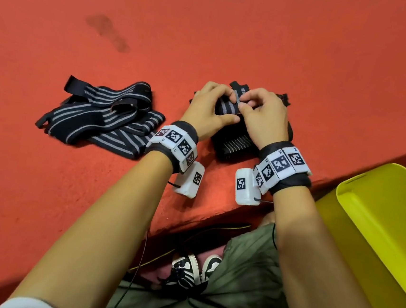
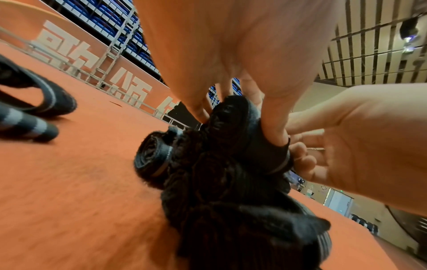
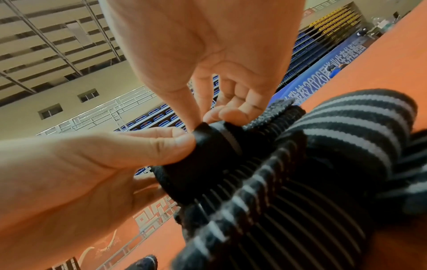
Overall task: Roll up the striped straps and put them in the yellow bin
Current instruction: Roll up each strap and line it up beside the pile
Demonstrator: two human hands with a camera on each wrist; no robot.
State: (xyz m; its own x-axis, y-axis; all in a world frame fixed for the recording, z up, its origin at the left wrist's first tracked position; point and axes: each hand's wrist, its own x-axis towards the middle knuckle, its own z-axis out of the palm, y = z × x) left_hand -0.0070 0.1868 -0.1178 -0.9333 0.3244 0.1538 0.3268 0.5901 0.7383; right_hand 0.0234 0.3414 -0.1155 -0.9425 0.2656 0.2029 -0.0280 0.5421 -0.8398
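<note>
Both hands meet over a striped strap (image 1: 228, 108) on the red surface (image 1: 209, 30), a little right of centre. The left hand (image 1: 207, 109) pinches the strap's rolled end between thumb and fingers (image 2: 273, 131); the right hand (image 1: 262, 117) grasps the same roll from the other side, thumb pressed on its edge. The strap's loose part lies bunched beneath the wrists. A pile of unrolled straps (image 1: 106, 114) lies to the left. The yellow bin (image 1: 375, 232) stands near right, below the surface's edge.
</note>
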